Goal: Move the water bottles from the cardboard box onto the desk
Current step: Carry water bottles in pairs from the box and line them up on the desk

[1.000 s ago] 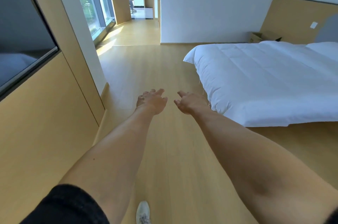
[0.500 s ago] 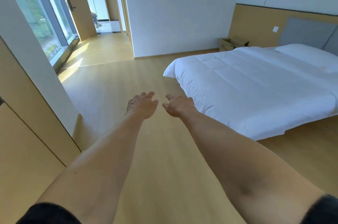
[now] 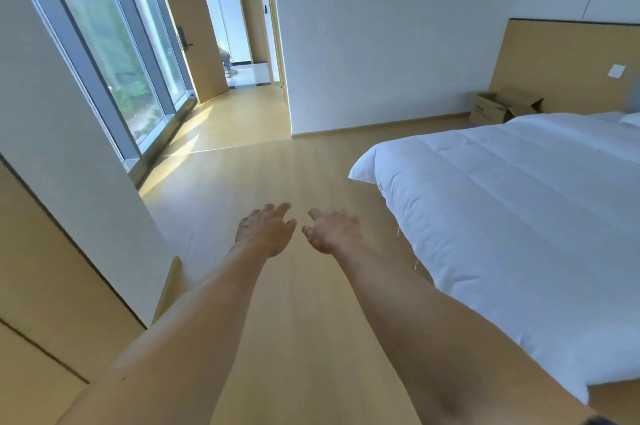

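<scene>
An open cardboard box (image 3: 497, 108) stands on the floor at the far right, against the wooden headboard wall behind the bed. Its flaps are up and its inside is hidden, so no water bottles show. No desk is in view. Both my arms stretch forward over the wooden floor. My left hand (image 3: 265, 229) and my right hand (image 3: 331, 230) hover side by side in mid-frame with relaxed, spread fingers, holding nothing, far from the box.
A bed with a white duvet (image 3: 502, 216) fills the right side. A white wall and wooden panelling (image 3: 52, 286) run along the left. Tall windows (image 3: 104, 43) and an open door (image 3: 197, 39) to a hallway lie ahead left. Wooden floor (image 3: 277, 164) stretches between.
The view has swung and lifted: the box now sits nearer and larger at the right, the window and doorway show more at the left. Both hands stay empty and stretched ahead.
</scene>
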A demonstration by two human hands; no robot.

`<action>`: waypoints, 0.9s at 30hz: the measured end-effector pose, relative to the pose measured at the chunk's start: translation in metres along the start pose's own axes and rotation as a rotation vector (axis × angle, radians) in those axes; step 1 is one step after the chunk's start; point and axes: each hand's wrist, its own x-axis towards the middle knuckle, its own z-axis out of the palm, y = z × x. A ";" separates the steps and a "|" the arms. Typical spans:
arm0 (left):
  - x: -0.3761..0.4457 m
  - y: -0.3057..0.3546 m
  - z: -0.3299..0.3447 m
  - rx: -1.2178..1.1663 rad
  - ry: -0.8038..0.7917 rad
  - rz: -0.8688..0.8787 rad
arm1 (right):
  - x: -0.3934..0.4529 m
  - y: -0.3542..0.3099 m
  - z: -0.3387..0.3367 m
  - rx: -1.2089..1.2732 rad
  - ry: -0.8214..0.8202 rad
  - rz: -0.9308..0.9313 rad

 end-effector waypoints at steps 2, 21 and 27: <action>0.045 0.000 -0.010 0.001 0.011 -0.032 | 0.048 0.003 -0.017 0.000 0.002 -0.036; 0.422 -0.008 -0.080 -0.057 0.135 0.035 | 0.409 0.010 -0.128 -0.048 0.124 -0.038; 0.557 -0.016 -0.136 -0.027 0.177 0.149 | 0.522 -0.005 -0.201 -0.045 0.206 0.056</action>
